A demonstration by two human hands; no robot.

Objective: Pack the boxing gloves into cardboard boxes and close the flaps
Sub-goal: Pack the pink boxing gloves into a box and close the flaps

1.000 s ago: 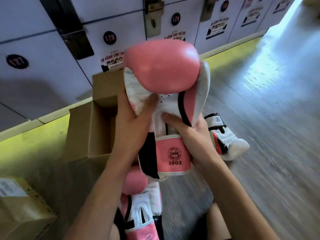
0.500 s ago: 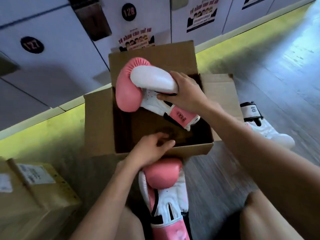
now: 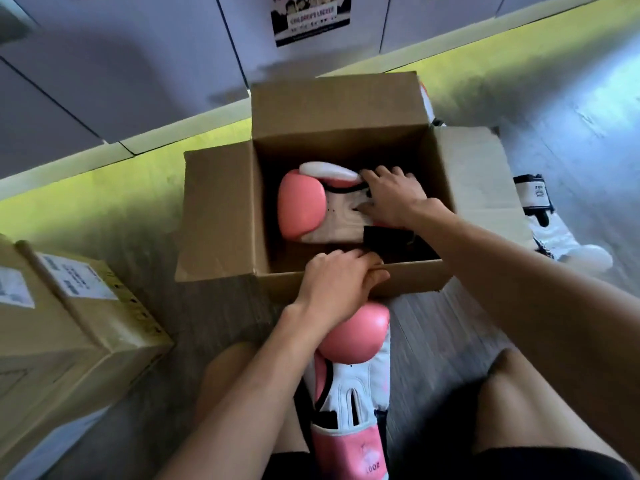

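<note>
An open cardboard box [image 3: 221, 216] stands on the floor with its flaps spread out. A pink and white boxing glove [image 3: 311, 206] lies on its side inside, fist end to the left. My right hand [image 3: 393, 199] rests on that glove's cuff end, fingers spread and fairly straight. My left hand [image 3: 341, 282] grips the box's near wall, fingers hooked over the rim. A second pink and white glove [image 3: 356, 368] lies between my knees, just in front of the box.
A white and black glove [image 3: 554, 230] lies on the floor right of the box. A sealed cardboard box [image 3: 76, 327] with labels stands at the left. A wall of lockers [image 3: 121, 71] runs behind, above a yellow-green floor strip. My bare knees frame the near glove.
My right hand lowered the pink glove from above the box down onto the box floor. My left hand moved onto the near rim. The view tilted further down.
</note>
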